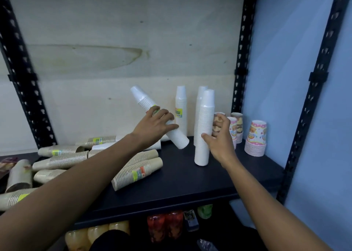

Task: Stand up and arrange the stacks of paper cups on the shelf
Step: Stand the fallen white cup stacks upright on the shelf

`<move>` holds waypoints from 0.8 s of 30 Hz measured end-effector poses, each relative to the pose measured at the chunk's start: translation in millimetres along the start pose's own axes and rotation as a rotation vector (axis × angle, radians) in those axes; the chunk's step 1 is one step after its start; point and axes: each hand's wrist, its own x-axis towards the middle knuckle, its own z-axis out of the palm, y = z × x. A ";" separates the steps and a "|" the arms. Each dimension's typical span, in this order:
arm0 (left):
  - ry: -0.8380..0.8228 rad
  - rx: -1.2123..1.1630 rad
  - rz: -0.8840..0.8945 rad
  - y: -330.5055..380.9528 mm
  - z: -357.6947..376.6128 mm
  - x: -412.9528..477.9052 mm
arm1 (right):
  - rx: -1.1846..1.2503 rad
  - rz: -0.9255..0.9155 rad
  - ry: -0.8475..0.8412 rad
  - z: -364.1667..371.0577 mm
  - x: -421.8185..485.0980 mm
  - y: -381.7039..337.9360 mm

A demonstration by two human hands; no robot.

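Note:
My left hand (pixel 156 125) grips a tilted white cup stack (pixel 142 100), its top leaning left and its base lifted above the dark shelf (pixel 190 176). My right hand (pixel 221 136) holds an upright white stack (pixel 204 125) that stands on the shelf, thumb in front and fingers behind. Two more white stacks stand upright against the back board: one with a yellow label (pixel 180 111) and one (pixel 200 98) behind the held stack. Several beige cup stacks (pixel 137 171) lie on their sides at the left.
Patterned cup stacks (pixel 256 139) stand at the shelf's right end, near a black perforated upright (pixel 242 60). Another upright (pixel 21 69) is at the left. Bottled drinks (pixel 163 226) sit on the lower shelf. A blue wall is on the right.

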 end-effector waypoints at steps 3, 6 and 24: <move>0.020 0.049 0.079 6.3 16.0 7.9 | -0.055 -0.009 0.021 1.6 7.8 7.6; 0.041 0.066 0.166 14.3 26.1 17.8 | -0.133 -0.068 0.010 2.9 16.1 15.6; 0.397 0.147 0.444 42.0 53.8 64.3 | -0.095 -0.030 0.017 -3.6 28.4 33.5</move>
